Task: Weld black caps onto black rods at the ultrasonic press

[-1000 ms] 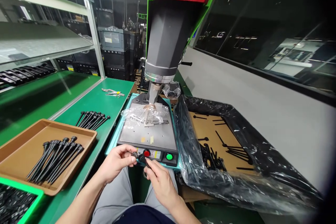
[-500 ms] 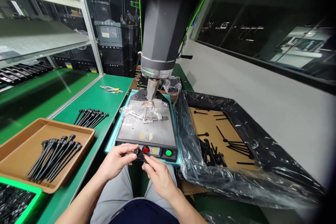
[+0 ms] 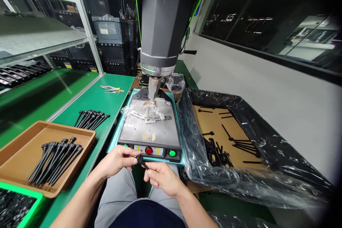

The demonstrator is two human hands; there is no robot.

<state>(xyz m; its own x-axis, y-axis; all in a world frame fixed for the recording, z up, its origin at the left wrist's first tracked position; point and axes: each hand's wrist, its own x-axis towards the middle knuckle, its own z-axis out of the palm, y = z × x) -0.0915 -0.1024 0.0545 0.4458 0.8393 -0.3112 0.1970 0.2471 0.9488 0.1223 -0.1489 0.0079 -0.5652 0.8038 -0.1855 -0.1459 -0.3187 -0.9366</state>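
A small black part [image 3: 141,160] is held between both hands, low in the middle, in front of the machine's button panel [image 3: 157,151]. My left hand [image 3: 121,160] pinches its round end between thumb and fingers. My right hand [image 3: 159,176] is closed on its narrower end, which points down to the right. Behind the hands lies the machine's flat metal plate [image 3: 139,132], with a fixture [image 3: 151,118] and clear plastic film on it. The grey tool head [image 3: 160,25] hangs over the fixture, its tip near the film.
On the left, a brown tray [image 3: 16,135] holds several black rods; more rods [image 3: 92,119] lie on the green table [image 3: 107,101] by pliers [image 3: 112,89]. A green-edged bin [image 3: 26,191] holds black parts. On the right, a plastic-lined box [image 3: 224,114] holds several black pieces.
The view has tilted slightly. The black part has turned and its narrow end shows more. My right hand has shifted slightly, and my left hand still pinches the round end.
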